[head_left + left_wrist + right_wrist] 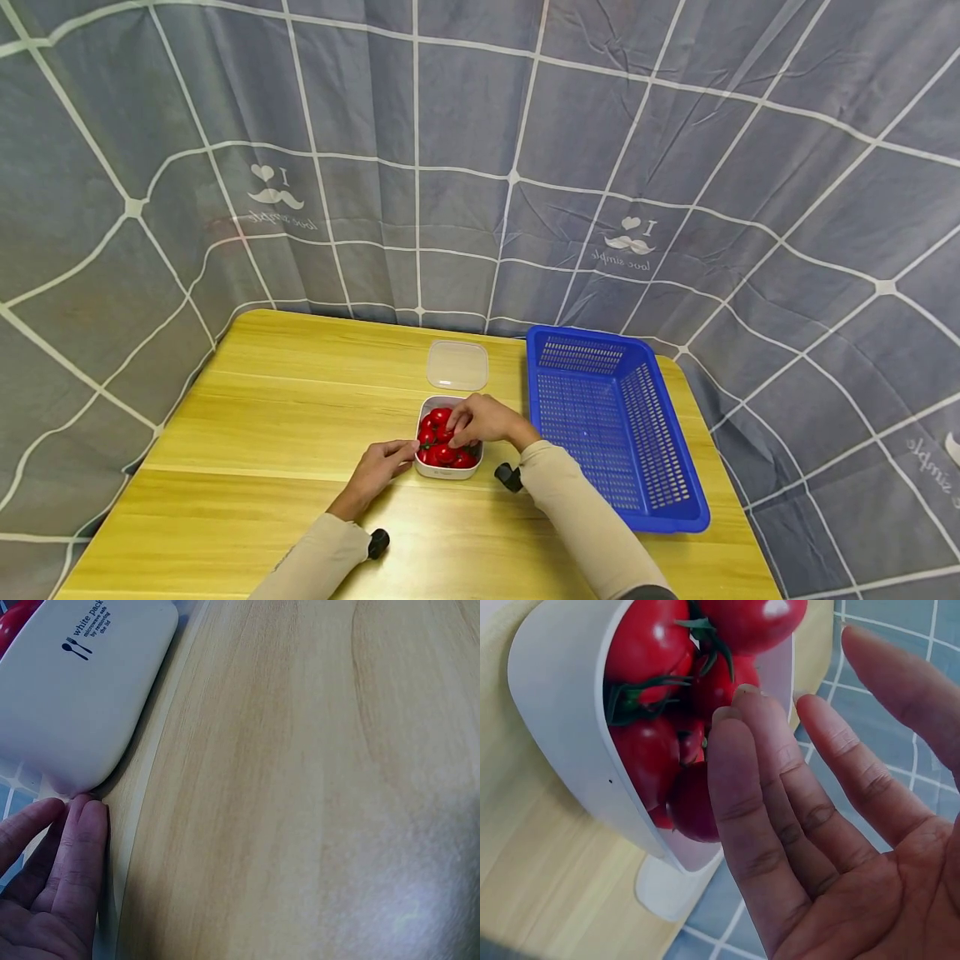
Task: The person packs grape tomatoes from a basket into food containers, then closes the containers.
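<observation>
A white plastic food container (450,472) full of small red tomatoes (442,454) with green stems stands on the table in the head view. My left hand (380,467) is at its left side; in the left wrist view its fairly straight fingers (81,855) touch the container's corner. Over the container's right side reaches my right hand (483,419). The right wrist view shows its fingers (739,787) loosely extended at the tomatoes (645,757), the thumb apart and no tomato pinched. Some tomatoes are hidden behind this hand.
A translucent lid (457,365) lies flat behind the container. To the right, a large blue plastic basket (534,375) with slotted sides stands on the wooden table (300,417). Grey curtains (465,208) with white grid lines hang around the table's far and side edges.
</observation>
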`<state>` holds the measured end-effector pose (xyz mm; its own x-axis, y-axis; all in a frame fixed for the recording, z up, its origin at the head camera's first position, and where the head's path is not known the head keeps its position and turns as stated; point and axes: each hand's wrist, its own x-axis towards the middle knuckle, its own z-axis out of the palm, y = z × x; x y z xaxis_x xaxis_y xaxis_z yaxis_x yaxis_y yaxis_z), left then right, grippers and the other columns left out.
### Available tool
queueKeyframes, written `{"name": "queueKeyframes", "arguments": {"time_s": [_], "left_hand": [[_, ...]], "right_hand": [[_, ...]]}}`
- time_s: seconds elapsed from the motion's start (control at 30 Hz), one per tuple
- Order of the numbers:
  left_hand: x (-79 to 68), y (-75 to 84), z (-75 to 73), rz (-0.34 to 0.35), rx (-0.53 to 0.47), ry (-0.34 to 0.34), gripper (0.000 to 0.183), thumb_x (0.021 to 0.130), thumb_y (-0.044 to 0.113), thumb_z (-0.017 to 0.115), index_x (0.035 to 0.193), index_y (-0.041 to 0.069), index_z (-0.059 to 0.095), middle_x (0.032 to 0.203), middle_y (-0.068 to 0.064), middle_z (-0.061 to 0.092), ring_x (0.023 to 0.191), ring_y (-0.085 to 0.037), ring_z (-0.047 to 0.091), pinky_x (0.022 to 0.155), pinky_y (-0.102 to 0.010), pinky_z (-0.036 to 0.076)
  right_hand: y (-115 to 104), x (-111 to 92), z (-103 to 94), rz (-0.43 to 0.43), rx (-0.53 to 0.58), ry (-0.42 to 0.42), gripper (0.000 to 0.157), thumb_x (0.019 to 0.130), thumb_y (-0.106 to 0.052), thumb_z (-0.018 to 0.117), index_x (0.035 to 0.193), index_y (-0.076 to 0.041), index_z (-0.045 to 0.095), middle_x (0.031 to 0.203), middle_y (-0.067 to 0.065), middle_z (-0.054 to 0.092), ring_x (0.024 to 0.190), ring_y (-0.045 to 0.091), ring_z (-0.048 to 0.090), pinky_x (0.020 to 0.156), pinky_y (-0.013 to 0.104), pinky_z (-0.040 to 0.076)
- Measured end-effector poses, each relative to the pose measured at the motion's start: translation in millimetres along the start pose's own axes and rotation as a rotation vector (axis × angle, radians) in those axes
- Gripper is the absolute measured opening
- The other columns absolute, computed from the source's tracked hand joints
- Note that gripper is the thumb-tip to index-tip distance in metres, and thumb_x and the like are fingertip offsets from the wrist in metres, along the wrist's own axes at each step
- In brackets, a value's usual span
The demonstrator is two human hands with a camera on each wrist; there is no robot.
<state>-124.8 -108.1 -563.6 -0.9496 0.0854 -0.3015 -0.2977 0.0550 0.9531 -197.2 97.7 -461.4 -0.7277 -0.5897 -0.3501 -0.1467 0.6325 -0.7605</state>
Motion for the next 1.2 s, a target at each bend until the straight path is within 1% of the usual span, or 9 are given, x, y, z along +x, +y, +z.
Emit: {"name": "queueKeyframes", "arguments": {"time_s": [0.27, 0.43, 0.53, 0.73, 0.9, 1.03, 1.07, 1.13, 1.2], "left_hand": [[-0.2, 0.6, 0.0, -0.007, -0.002, 0.005, 0.04, 0.095, 0.02, 0.063, 0.117, -0.014, 0.062, 0.119, -0.021, 0.063, 0.109, -0.028, 0.061, 0.093, -0.037, 0.054], [-0.6, 0.5, -0.4, 0.0, 0.011, -0.003, 0.043, 0.095, 0.022, 0.062, 0.118, -0.014, 0.061, 0.12, -0.022, 0.062, 0.109, -0.03, 0.061, 0.093, -0.037, 0.054], [0.2, 0.5, -0.7, 0.004, 0.005, -0.011, 0.042, 0.096, 0.021, 0.061, 0.119, -0.014, 0.06, 0.122, -0.023, 0.061, 0.11, -0.03, 0.061, 0.093, -0.037, 0.054], [1.2, 1.5, -1.3, 0.003, -0.01, -0.027, 0.043, 0.096, 0.021, 0.061, 0.12, -0.015, 0.059, 0.123, -0.024, 0.061, 0.11, -0.03, 0.06, 0.094, -0.036, 0.053], [0.3, 3.0, -3.7, -0.004, 0.001, -0.049, 0.046, 0.097, 0.023, 0.061, 0.121, -0.015, 0.058, 0.122, -0.022, 0.061, 0.11, -0.03, 0.06, 0.095, -0.039, 0.053], [0.6, 5.3, -5.3, -0.018, 0.016, -0.052, 0.047, 0.097, 0.024, 0.06, 0.122, -0.015, 0.057, 0.12, -0.021, 0.062, 0.108, -0.029, 0.061, 0.094, -0.038, 0.053], [0.9, 6.0, -5.6, -0.02, 0.023, -0.048, 0.047, 0.097, 0.025, 0.06, 0.122, -0.015, 0.057, 0.12, -0.021, 0.062, 0.107, -0.029, 0.062, 0.093, -0.038, 0.054], [3.0, 7.3, -6.9, -0.026, 0.037, -0.037, 0.046, 0.097, 0.025, 0.06, 0.122, -0.014, 0.058, 0.119, -0.02, 0.062, 0.105, -0.028, 0.062, 0.092, -0.037, 0.055], [5.9, 8.9, -9.1, -0.03, 0.053, -0.024, 0.047, 0.097, 0.025, 0.06, 0.123, -0.014, 0.057, 0.12, -0.021, 0.062, 0.104, -0.029, 0.063, 0.09, -0.036, 0.056]], "right_hand": [[6, -3, -8.4, -0.04, 0.083, 0.031, 0.025, 0.077, -0.002, 0.077, 0.098, 0.008, 0.068, 0.076, 0.007, 0.068, 0.06, 0.007, 0.058, 0.06, 0.032, 0.06], [10, -6, -15.8, -0.031, 0.157, 0.067, 0.026, 0.078, -0.002, 0.075, 0.1, 0.01, 0.067, 0.078, 0.006, 0.067, 0.064, 0.017, 0.063, 0.065, 0.041, 0.061], [13, -7, -20.3, -0.006, 0.186, 0.092, 0.027, 0.079, -0.003, 0.073, 0.102, 0.01, 0.066, 0.08, 0.004, 0.066, 0.068, 0.022, 0.064, 0.068, 0.043, 0.061], [17, -11, -30.0, 0.021, 0.248, 0.159, 0.028, 0.082, -0.002, 0.07, 0.106, 0.01, 0.065, 0.085, 0.009, 0.066, 0.076, 0.032, 0.065, 0.075, 0.047, 0.06], [20, -11, -36.5, 0.03, 0.288, 0.208, 0.03, 0.083, -0.001, 0.063, 0.11, 0.012, 0.062, 0.087, 0.012, 0.066, 0.083, 0.042, 0.064, 0.073, 0.042, 0.061], [22, -8, -39.8, 0.048, 0.332, 0.253, 0.027, 0.086, -0.004, 0.066, 0.108, 0.011, 0.063, 0.085, 0.01, 0.065, 0.085, 0.043, 0.064, 0.076, 0.044, 0.06], [18, -10, -41.2, 0.054, 0.338, 0.263, 0.027, 0.087, -0.004, 0.067, 0.108, 0.012, 0.063, 0.084, 0.011, 0.065, 0.086, 0.045, 0.063, 0.077, 0.047, 0.059], [18, -8, -42.3, 0.073, 0.346, 0.288, 0.029, 0.086, -0.006, 0.069, 0.109, 0.012, 0.063, 0.084, 0.011, 0.064, 0.084, 0.043, 0.064, 0.078, 0.048, 0.059], [18, -6, -43.5, 0.071, 0.344, 0.308, 0.028, 0.087, -0.006, 0.069, 0.109, 0.012, 0.063, 0.084, 0.012, 0.064, 0.078, 0.037, 0.065, 0.075, 0.044, 0.06]]}}
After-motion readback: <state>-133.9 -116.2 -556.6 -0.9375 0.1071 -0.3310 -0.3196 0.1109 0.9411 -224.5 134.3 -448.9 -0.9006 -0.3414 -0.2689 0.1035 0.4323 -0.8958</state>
